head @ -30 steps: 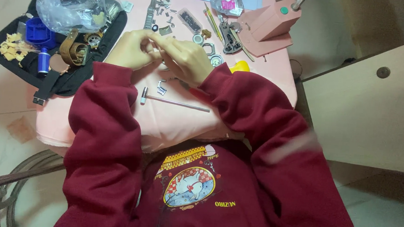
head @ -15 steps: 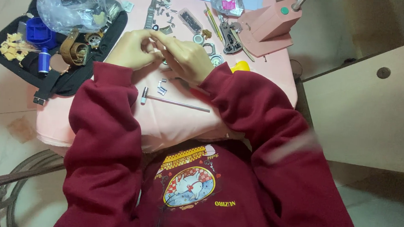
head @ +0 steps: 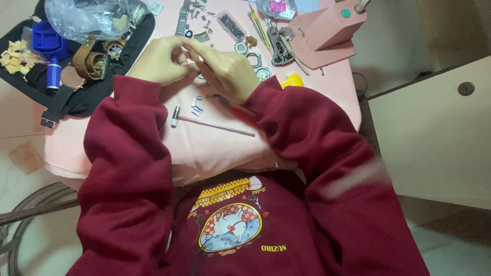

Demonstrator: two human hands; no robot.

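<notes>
Small hammer (head: 212,124) on pink table (head: 199,152)

Pink table (head: 222,148), small hammer (head: 212,123), black pouch (head: 83,97), metal links (head: 196,105)

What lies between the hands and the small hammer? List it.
In the head view, a few small metal pins lie on the pink table, between the hands and the small hammer. Otherwise that stretch is bare.

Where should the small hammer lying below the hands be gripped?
Take the hammer by the bare middle of its thin metal handle, coming from above. It lies flat on the pink table, head to the left, with both hands clear of it. Loose small metal parts sit just above the head end.
</notes>
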